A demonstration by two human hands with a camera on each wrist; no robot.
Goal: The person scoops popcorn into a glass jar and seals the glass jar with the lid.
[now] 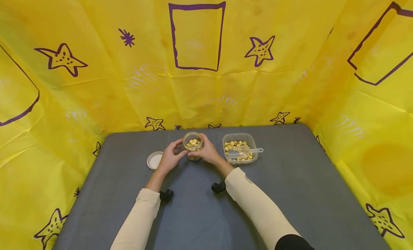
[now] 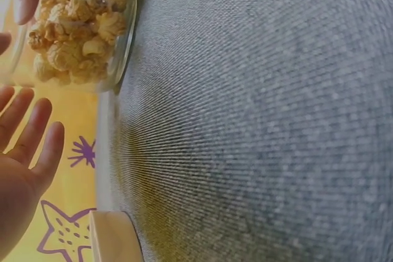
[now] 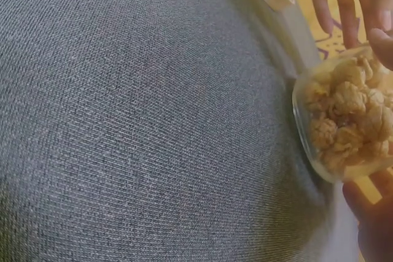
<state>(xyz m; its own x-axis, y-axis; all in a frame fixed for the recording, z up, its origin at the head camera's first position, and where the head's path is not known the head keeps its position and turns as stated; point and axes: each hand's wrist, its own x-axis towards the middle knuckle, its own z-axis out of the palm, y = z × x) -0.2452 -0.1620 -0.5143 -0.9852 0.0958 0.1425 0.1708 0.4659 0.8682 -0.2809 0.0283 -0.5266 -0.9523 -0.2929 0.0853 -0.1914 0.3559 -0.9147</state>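
Observation:
A clear jar [image 1: 193, 157] of popcorn [image 2: 80, 32], uncapped, stands upright with its base right at the grey table top. My right hand [image 1: 208, 151] grips it from the right, thumb across the near side and fingers round the far right. To the jar's left, my left hand [image 1: 170, 157] has its fingers straight and spread; the left wrist view shows a gap between these fingers [image 2: 40, 115] and the glass. The left thumb points toward the jar's near side. A round white-topped lid [image 1: 155, 160] lies on the table just left of the left hand.
Right of the jar is a clear plastic tub [image 1: 240, 161] with more popcorn. A translucent scoop [image 1: 256, 150] lies across it, handle over the right rim. Yellow patterned cloth [image 1: 196, 95] hangs behind the grey table [image 1: 290, 185] and along both sides.

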